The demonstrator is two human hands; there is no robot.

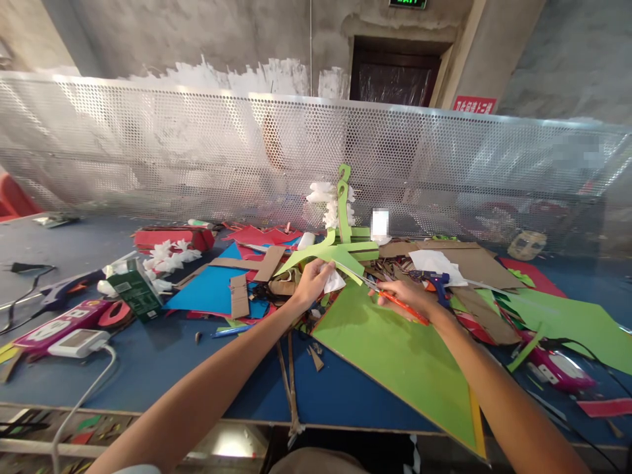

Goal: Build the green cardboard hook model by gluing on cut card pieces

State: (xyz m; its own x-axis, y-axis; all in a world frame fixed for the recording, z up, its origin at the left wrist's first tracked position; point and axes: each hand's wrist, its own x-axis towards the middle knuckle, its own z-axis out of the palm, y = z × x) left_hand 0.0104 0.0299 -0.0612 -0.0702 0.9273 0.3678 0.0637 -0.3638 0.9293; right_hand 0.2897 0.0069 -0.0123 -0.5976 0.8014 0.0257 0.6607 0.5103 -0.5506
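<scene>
My left hand [315,278] is closed on a light green paper cutout [323,253] with several strips spreading from it. A small white scrap [334,283] shows beside my fingers. In my right hand [405,296] are scissors [407,308] with orange handles, their blades pointing left at the lower strip of the cutout. Whether the blades are apart is too small to tell. Below both hands lies a large green sheet [390,355]. Behind the cutout stands an upright green stem [344,204] with curled ends, and white ruffled pieces [323,194] beside it.
A perforated metal screen [197,158] runs along the back. Blue sheets [205,286], cardboard, a green box [134,288] and a glue gun [64,289] lie left. To the right are a blue glue gun [438,284], a magenta power strip [557,368] and its cable.
</scene>
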